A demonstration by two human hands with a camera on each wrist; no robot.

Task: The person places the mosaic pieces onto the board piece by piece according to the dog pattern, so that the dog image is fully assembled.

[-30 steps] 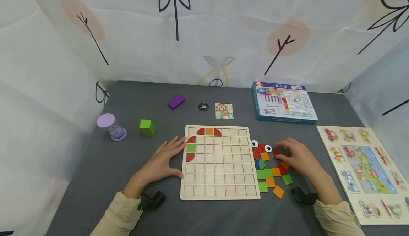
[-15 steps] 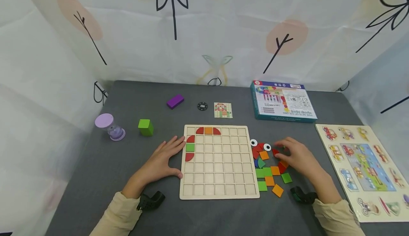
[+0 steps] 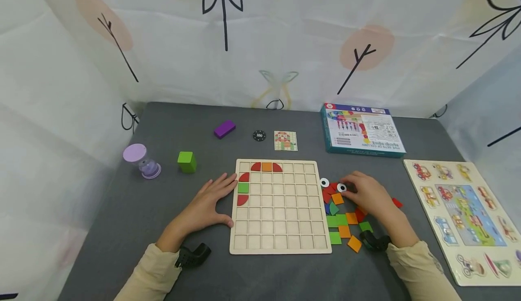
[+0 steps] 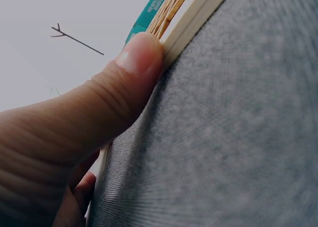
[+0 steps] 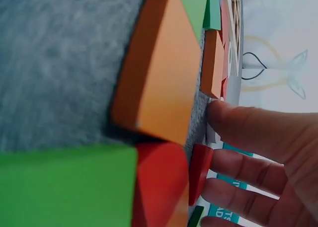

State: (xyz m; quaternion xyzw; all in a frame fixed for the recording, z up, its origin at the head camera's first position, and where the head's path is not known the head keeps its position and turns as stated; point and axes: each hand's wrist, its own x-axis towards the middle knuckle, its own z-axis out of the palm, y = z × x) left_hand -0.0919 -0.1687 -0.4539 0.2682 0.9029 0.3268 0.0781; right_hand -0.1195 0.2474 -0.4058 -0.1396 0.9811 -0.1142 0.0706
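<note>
Pale cloth (image 3: 179, 74) printed with leaves and twigs hangs behind and beside a dark grey table (image 3: 285, 278). Along its far part lie a purple block (image 3: 224, 129), a black chip (image 3: 259, 136) marked 100, a small pattern card (image 3: 286, 141) and a flat printed box (image 3: 364, 131). To the left, a lavender hourglass (image 3: 134, 153) stands near a green block (image 3: 187, 162); at the right edge lies a picture board (image 3: 449, 251) with vehicle pieces.

Flat in the middle of the table is a pale grid board (image 3: 281, 251). Its top row holds an orange square (image 3: 266, 167) between two rounded red pieces. Down its left column, a green square (image 3: 243, 188) sits between two more rounded red pieces.

Beside the board's left edge, the left hand (image 3: 205, 206) lies with fingers spread; its thumb touches that edge, as the left wrist view also shows.

Loose orange, green, red and blue pieces lie close together just right of the board, with two round eye pieces at the far end. Over this group, the right hand (image 3: 368, 197) has its thumb and forefinger at the right-hand eye piece (image 3: 341, 188); whether they pinch it, I cannot tell. One red piece (image 3: 397, 203) lies apart from the others, just right of the hand. Both forearms wear beige sleeves, with a black device at each wrist.
</note>
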